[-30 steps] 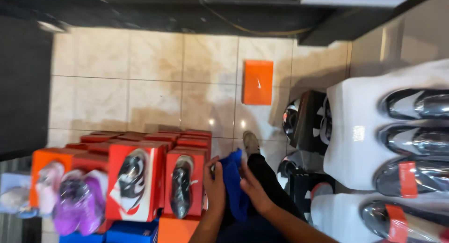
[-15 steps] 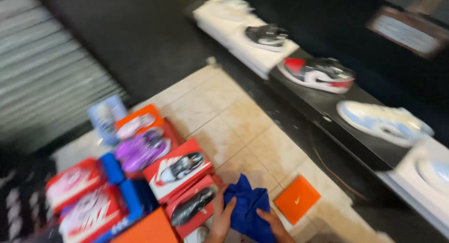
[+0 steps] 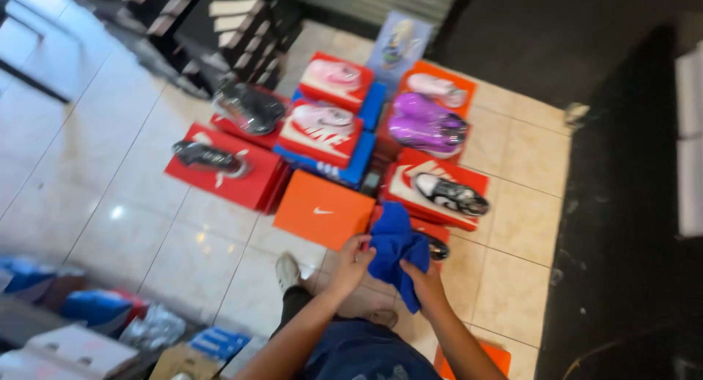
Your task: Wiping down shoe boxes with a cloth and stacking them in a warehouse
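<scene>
Head view
Left hand (image 3: 354, 259): fingers closed on the left edge of the blue cloth (image 3: 395, 248), held over the floor (image 3: 146, 226).
Right hand (image 3: 423, 276): gripping the cloth's lower right part from below; thumb side hidden by the fabric.
Cloth: bunched between both hands, just in front of the knees, its top overlapping the near edge of a red box.
Step in hand: by my reading, the cloth is being gathered or refolded between the hands; the shoes are untouched.
Next move calls for: a firm hold on both sides so that the loose tail does not drop.
Orange box (image 3: 324, 209): closed lid, flat, white mark, just beyond the left hand.
Black-and-white shoe (image 3: 452, 195): lies on a red box, beside the cloth.
Purple shoes (image 3: 427, 126): on an orange box, farther back.
Pink shoes (image 3: 322, 120): on red lids stacked over blue boxes, centre.
Dark shoe (image 3: 206, 155): on a red box, left.
Near left: blurred blue and white packages, kind unclear.
</scene>
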